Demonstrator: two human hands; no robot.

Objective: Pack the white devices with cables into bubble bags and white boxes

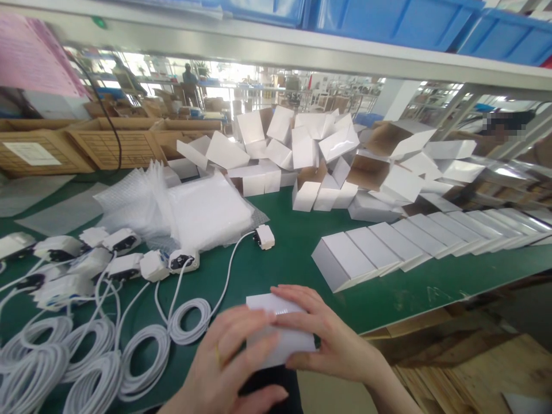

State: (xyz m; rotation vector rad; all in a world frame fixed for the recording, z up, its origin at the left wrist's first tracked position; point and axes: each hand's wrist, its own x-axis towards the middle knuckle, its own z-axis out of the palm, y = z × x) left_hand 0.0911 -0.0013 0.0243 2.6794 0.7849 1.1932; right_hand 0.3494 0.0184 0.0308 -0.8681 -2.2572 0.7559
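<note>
A small white cardboard box (287, 342) is between my two hands at the front edge of the green table. My right hand (317, 330) grips it from the right, fingers over the top and thumb underneath. Over its left side lies my left hand (235, 351), slightly blurred, with fingers stretched and apart across the top face and a ring on one finger. To the left of the hands rests a coiled white cable (190, 321), whose lead runs up to a white plug unit (264, 236). Whether the box holds anything is hidden.
Closed white boxes (357, 253) stand in a row at right. Behind them are piled open white boxes (306, 144). Bubble-wrap bags (207, 210) lie at centre left, near several coiled cables (144, 362) with plug units. Brown cartons (38, 144) and blue bins (388, 23) border the table.
</note>
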